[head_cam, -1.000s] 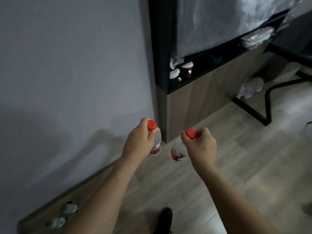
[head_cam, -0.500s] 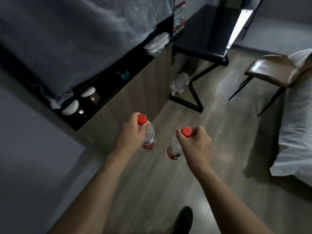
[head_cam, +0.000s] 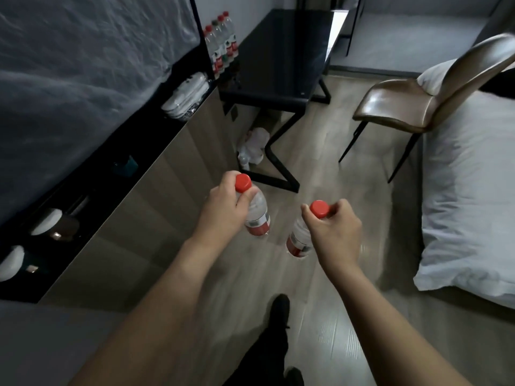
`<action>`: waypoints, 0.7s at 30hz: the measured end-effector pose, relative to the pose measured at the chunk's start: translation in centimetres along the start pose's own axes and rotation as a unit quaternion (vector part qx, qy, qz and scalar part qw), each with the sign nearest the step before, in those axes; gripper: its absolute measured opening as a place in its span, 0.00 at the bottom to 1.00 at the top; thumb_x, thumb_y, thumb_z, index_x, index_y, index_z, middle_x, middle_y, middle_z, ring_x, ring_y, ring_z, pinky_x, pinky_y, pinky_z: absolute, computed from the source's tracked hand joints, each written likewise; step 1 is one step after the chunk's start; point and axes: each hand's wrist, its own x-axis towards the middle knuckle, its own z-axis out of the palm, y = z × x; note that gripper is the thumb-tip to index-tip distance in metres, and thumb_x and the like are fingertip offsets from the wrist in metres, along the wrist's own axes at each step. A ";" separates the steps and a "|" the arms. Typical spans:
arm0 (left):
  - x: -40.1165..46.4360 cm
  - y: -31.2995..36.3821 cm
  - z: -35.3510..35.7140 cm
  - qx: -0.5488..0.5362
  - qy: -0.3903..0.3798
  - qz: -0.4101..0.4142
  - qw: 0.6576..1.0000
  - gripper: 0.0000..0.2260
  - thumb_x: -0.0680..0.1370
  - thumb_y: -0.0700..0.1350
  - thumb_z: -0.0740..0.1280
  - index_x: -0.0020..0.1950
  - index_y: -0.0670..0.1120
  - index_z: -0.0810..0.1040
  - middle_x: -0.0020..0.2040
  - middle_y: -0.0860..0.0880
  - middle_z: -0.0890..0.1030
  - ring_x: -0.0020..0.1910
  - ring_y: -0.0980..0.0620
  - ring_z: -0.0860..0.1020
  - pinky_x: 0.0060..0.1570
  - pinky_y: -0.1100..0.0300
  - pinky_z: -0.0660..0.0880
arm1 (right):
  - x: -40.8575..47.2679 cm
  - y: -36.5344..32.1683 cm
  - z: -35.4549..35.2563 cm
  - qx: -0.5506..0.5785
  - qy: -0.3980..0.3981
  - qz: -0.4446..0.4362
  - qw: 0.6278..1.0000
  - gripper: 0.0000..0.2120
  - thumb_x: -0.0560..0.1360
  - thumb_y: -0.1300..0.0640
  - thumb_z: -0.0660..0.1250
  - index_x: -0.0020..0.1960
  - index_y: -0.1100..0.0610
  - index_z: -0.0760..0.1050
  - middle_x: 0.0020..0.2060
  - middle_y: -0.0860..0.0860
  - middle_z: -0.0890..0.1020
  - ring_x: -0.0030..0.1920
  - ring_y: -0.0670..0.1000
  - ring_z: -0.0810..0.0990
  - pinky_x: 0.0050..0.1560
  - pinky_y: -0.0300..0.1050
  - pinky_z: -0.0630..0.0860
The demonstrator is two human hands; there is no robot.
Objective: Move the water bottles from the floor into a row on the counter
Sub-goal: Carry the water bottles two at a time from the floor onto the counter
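My view has swung right from the wall to the black counter (head_cam: 278, 54) and its bottle row (head_cam: 221, 43), as my left hand (head_cam: 225, 213) and right hand (head_cam: 333, 232) each grip a red-capped bottle's neck, left bottle (head_cam: 257, 215) and right bottle (head_cam: 298, 240) hanging over the floor.

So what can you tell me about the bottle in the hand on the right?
The right-hand bottle is a small, clear plastic water bottle with a bright red screw cap and a red and white label low on its body. The cap looks closed. The right hand pinches it near the top, fingers curled around the neck just under the cap, so it hangs in the air above the wooden floor, its bottom tilted toward the other bottle. Only the hand touches it. How much water is inside is hard to tell.
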 end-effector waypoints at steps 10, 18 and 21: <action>15.9 -1.1 7.0 -0.018 -0.040 -0.031 0.999 0.13 0.78 0.50 0.67 0.59 0.47 0.72 0.48 0.48 0.80 0.50 0.45 0.78 0.48 0.54 0.74 | 16.4 -2.2 6.0 -0.055 -0.021 -0.010 0.998 0.18 0.68 0.38 0.71 0.38 0.50 0.68 0.31 0.43 0.76 0.33 0.44 0.75 0.29 0.42 0.67; 28.6 3.5 11.3 -0.003 -0.046 0.000 0.999 0.14 0.79 0.52 0.66 0.62 0.48 0.71 0.53 0.48 0.80 0.53 0.46 0.79 0.52 0.49 0.77 | 29.1 -5.0 7.1 -0.029 -0.016 -0.004 0.999 0.20 0.68 0.40 0.72 0.40 0.55 0.69 0.34 0.48 0.77 0.36 0.51 0.76 0.37 0.51 0.75; 32.4 5.0 13.8 0.000 -0.038 0.005 0.999 0.16 0.79 0.53 0.65 0.63 0.48 0.71 0.53 0.49 0.80 0.52 0.48 0.78 0.52 0.52 0.77 | 33.8 -4.8 7.1 -0.023 -0.011 -0.006 1.000 0.20 0.68 0.41 0.73 0.40 0.56 0.70 0.33 0.48 0.77 0.36 0.52 0.77 0.38 0.52 0.75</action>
